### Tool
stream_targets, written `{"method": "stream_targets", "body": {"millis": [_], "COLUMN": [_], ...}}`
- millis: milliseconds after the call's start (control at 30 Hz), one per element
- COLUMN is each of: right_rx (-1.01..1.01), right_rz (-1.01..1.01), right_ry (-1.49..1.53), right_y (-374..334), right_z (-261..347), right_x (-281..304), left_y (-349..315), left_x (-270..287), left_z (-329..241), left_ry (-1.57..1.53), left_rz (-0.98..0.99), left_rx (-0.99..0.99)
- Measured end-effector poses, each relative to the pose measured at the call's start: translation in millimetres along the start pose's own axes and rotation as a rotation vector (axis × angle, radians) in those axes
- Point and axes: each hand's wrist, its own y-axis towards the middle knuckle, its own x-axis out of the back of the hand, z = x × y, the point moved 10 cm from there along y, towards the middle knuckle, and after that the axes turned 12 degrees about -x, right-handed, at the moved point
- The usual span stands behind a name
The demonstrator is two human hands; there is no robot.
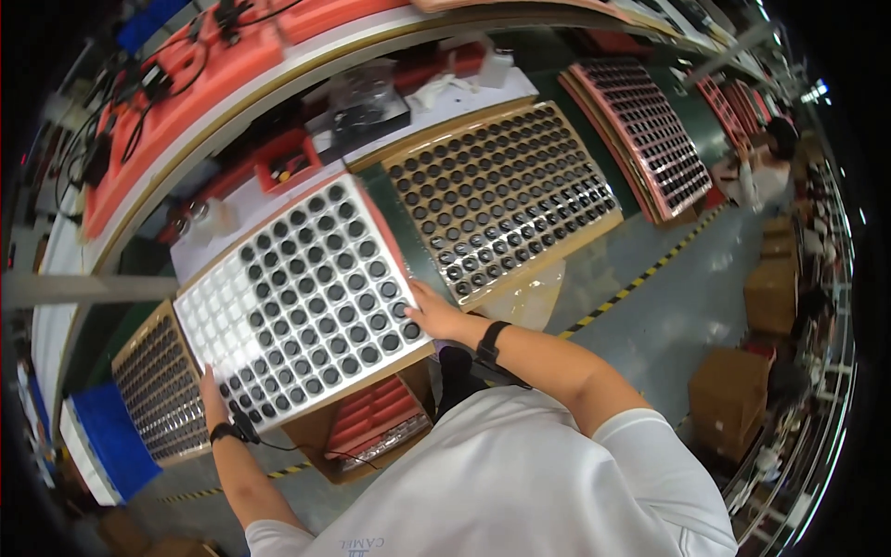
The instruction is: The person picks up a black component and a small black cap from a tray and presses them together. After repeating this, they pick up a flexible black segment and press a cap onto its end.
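Observation:
In front of me is a white tray (223, 311) with rows of small pockets. Round black parts (318, 304) fill most of it, while the pockets toward its far left hold none. My left hand (213, 395) grips the tray's left edge near the front corner. On the opposite edge, my right hand (436, 314) has its thumb over the rim; its other fingers are mostly hidden beneath. Dark bands circle both wrists, and a thin cord runs from the left one.
Right of the tray lies a clear-covered tray (418, 151) full of similar black parts. Farther right are stacked pink trays (640, 130). Another filled tray (160, 390) sits at the left. Below is an open carton (339, 464) with red trays. A person (756, 172) is at the far right.

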Motion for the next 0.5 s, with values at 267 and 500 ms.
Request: {"method": "stream_targets", "body": {"millis": [267,500], "right_rx": [-0.138,-0.116], "right_rz": [0.193,0.091], "right_ry": [-0.212,-0.163], "right_y": [10,-32], "right_z": [15,-16], "right_x": [19,153], "left_y": [-10,-103], "left_x": [18,-26], "left_z": [-31,-109], "left_ry": [0.658,1.496], "left_rz": [-0.249,-0.726], "left_rx": [-0.224,-0.555]}}
